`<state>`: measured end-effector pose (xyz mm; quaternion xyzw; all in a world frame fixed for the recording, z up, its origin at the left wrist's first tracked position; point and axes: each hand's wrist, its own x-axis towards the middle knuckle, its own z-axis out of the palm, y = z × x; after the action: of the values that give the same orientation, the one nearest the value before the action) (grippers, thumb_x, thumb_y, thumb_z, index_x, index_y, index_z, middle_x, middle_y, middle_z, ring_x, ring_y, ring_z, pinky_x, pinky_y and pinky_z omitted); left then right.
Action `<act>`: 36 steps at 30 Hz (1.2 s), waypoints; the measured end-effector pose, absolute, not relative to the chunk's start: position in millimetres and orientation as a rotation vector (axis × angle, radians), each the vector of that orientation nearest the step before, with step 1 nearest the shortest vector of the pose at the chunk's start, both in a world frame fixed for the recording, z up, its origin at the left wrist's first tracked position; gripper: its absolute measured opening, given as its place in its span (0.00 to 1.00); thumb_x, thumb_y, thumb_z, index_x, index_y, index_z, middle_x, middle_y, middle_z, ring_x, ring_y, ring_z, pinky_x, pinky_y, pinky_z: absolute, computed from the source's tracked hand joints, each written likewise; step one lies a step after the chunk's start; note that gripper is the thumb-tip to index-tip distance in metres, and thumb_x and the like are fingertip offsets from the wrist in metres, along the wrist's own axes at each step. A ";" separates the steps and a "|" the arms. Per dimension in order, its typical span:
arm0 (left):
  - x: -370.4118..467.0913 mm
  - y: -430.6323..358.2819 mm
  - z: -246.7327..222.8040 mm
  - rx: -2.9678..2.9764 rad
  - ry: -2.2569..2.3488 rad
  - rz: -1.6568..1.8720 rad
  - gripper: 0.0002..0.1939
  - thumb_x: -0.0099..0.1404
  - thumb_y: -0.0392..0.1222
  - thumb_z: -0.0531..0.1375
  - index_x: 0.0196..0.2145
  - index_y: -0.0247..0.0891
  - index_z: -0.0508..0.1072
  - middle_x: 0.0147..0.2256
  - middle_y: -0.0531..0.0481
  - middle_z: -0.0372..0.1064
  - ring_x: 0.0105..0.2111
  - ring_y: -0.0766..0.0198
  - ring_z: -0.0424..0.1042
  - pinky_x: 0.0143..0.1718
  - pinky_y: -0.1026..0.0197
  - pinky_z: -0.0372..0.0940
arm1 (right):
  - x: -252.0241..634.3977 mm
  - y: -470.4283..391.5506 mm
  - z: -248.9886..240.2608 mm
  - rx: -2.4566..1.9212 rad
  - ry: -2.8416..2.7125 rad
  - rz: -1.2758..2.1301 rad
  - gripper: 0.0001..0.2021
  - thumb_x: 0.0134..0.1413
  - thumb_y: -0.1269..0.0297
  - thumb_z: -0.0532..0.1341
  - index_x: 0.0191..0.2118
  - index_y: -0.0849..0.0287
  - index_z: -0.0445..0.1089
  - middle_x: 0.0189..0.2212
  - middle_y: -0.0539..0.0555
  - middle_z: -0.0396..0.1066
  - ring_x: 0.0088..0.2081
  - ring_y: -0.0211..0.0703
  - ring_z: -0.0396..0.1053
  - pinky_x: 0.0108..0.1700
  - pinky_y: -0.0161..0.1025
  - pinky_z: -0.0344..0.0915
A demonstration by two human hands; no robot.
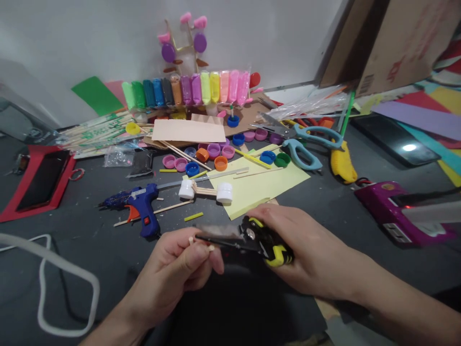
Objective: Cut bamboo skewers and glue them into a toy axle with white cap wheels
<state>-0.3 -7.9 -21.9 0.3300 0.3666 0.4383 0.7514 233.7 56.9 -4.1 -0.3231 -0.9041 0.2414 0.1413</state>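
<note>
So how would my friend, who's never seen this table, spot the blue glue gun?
On the dark table, find the person's left hand. Beyond it and a little left, beside the white caps joined by sticks, lies the blue glue gun. Unlike its neighbours, it is pistol-shaped, with an orange trigger.

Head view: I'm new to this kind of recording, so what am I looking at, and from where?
There is no robot, just a person's two bare hands, filmed by a camera worn on the head, looking forward and down. The left hand pinches something small with pale ends; whether it is one piece or two, I can't tell. The right hand grips a black-and-yellow bladed tool, its blades pointing toward the left fingers. On the dark table lie a blue glue gun, yellow paper, scissors and colored caps.
</note>
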 end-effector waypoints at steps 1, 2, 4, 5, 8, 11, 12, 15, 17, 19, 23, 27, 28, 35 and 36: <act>-0.8 -7.7 -22.0 0.720 0.813 0.965 0.20 0.65 0.55 0.62 0.28 0.33 0.78 0.16 0.59 0.50 0.16 0.75 0.43 0.18 0.66 0.38 | 233.0 57.4 -3.4 -0.941 -2.591 0.730 0.23 0.42 0.74 0.59 0.50 0.64 0.66 0.42 0.61 0.73 0.42 0.53 0.72 0.43 0.47 0.69; -1.3 -7.6 -22.3 0.715 0.822 0.969 0.20 0.65 0.55 0.62 0.28 0.33 0.78 0.16 0.58 0.50 0.16 0.75 0.43 0.18 0.66 0.38 | 232.4 57.8 -2.8 -0.940 -2.583 0.752 0.22 0.44 0.73 0.59 0.50 0.64 0.66 0.42 0.62 0.73 0.42 0.53 0.71 0.44 0.47 0.69; -2.0 -7.6 -23.0 0.692 0.833 0.967 0.18 0.66 0.52 0.62 0.28 0.34 0.78 0.16 0.58 0.51 0.17 0.75 0.44 0.19 0.66 0.39 | 231.6 57.9 -2.4 -0.915 -2.601 0.755 0.23 0.44 0.72 0.59 0.50 0.65 0.66 0.42 0.62 0.73 0.43 0.54 0.71 0.45 0.48 0.68; -2.2 -7.6 -23.4 0.683 0.836 0.969 0.17 0.66 0.50 0.63 0.28 0.34 0.79 0.17 0.58 0.51 0.17 0.75 0.44 0.19 0.66 0.40 | 231.5 57.7 -2.5 -0.906 -2.619 0.744 0.24 0.44 0.73 0.60 0.51 0.65 0.66 0.43 0.63 0.72 0.44 0.54 0.70 0.45 0.49 0.68; -2.1 -7.8 -24.3 0.674 0.848 0.980 0.13 0.65 0.45 0.63 0.28 0.34 0.79 0.19 0.57 0.52 0.18 0.75 0.45 0.19 0.66 0.41 | 231.9 56.5 -3.7 -0.909 -2.652 0.714 0.25 0.44 0.73 0.60 0.52 0.66 0.65 0.44 0.63 0.72 0.46 0.56 0.70 0.46 0.49 0.68; -1.5 -8.0 -24.2 0.678 0.848 0.988 0.13 0.67 0.45 0.63 0.29 0.34 0.80 0.20 0.57 0.53 0.19 0.75 0.45 0.20 0.67 0.41 | 232.7 56.2 -3.2 -0.916 -2.656 0.718 0.24 0.45 0.73 0.60 0.52 0.66 0.66 0.44 0.63 0.72 0.45 0.55 0.70 0.46 0.49 0.68; -1.5 -8.1 -23.9 0.679 0.840 0.983 0.14 0.67 0.46 0.62 0.29 0.34 0.80 0.19 0.57 0.52 0.19 0.75 0.45 0.19 0.67 0.41 | 233.0 56.4 -2.3 -0.907 -2.654 0.727 0.23 0.46 0.72 0.60 0.52 0.65 0.66 0.44 0.63 0.73 0.45 0.55 0.70 0.46 0.48 0.67; -2.2 -8.0 -22.9 0.682 0.811 0.966 0.16 0.66 0.50 0.62 0.29 0.34 0.79 0.18 0.58 0.50 0.18 0.75 0.44 0.19 0.67 0.41 | 233.3 57.3 2.3 -0.875 -2.642 0.769 0.24 0.44 0.73 0.60 0.51 0.64 0.66 0.45 0.62 0.74 0.46 0.53 0.71 0.47 0.47 0.67; -3.2 -7.6 -22.8 0.687 0.793 0.953 0.17 0.66 0.51 0.63 0.29 0.34 0.79 0.18 0.58 0.50 0.18 0.75 0.43 0.19 0.67 0.40 | 233.2 57.8 5.3 -0.870 -2.644 0.786 0.24 0.42 0.74 0.60 0.51 0.63 0.67 0.44 0.61 0.74 0.45 0.52 0.72 0.46 0.45 0.67; -4.1 -7.5 -23.5 0.695 0.780 0.940 0.16 0.66 0.50 0.62 0.30 0.34 0.78 0.18 0.58 0.50 0.18 0.75 0.43 0.19 0.67 0.40 | 233.1 58.1 6.9 -0.877 -2.655 0.784 0.24 0.42 0.74 0.61 0.50 0.63 0.67 0.44 0.60 0.74 0.44 0.52 0.72 0.45 0.45 0.68; -3.8 -8.6 -26.6 0.710 0.750 0.959 0.16 0.67 0.50 0.61 0.31 0.34 0.78 0.18 0.59 0.50 0.17 0.75 0.44 0.19 0.67 0.40 | 233.9 58.4 4.0 -0.887 -2.684 0.713 0.27 0.38 0.75 0.60 0.51 0.65 0.67 0.45 0.62 0.74 0.45 0.54 0.72 0.45 0.45 0.68; -1.2 -9.9 -28.0 0.709 0.756 0.971 0.17 0.67 0.52 0.61 0.30 0.35 0.78 0.17 0.58 0.51 0.17 0.76 0.44 0.18 0.68 0.40 | 235.7 58.1 -1.3 -0.865 -2.697 0.589 0.26 0.35 0.76 0.57 0.47 0.67 0.68 0.40 0.63 0.75 0.41 0.55 0.72 0.41 0.47 0.69; -0.6 -10.0 -27.5 0.706 0.763 0.963 0.17 0.66 0.52 0.62 0.30 0.35 0.78 0.17 0.59 0.52 0.17 0.76 0.44 0.18 0.68 0.40 | 236.0 57.7 -2.2 -0.854 -2.702 0.563 0.25 0.35 0.76 0.56 0.46 0.66 0.69 0.39 0.62 0.75 0.39 0.55 0.73 0.40 0.46 0.68; 1.8 -8.0 -18.4 0.695 0.833 0.998 0.17 0.66 0.51 0.62 0.28 0.34 0.77 0.17 0.59 0.49 0.17 0.74 0.43 0.19 0.67 0.41 | 233.8 57.4 -2.6 -0.883 -2.583 0.533 0.19 0.44 0.74 0.56 0.46 0.64 0.66 0.36 0.61 0.74 0.36 0.51 0.72 0.36 0.44 0.68; 2.0 -7.7 -17.3 0.688 0.844 1.008 0.17 0.66 0.51 0.62 0.28 0.35 0.77 0.17 0.60 0.48 0.18 0.74 0.43 0.19 0.67 0.41 | 233.7 58.5 -2.2 -0.894 -2.552 0.537 0.18 0.46 0.73 0.56 0.47 0.64 0.65 0.37 0.61 0.74 0.36 0.51 0.72 0.37 0.43 0.68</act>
<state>2.0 -7.7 -17.3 0.3132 0.3844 0.4589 0.7373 233.7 58.5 -2.2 -0.3183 -0.9086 0.1913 0.1911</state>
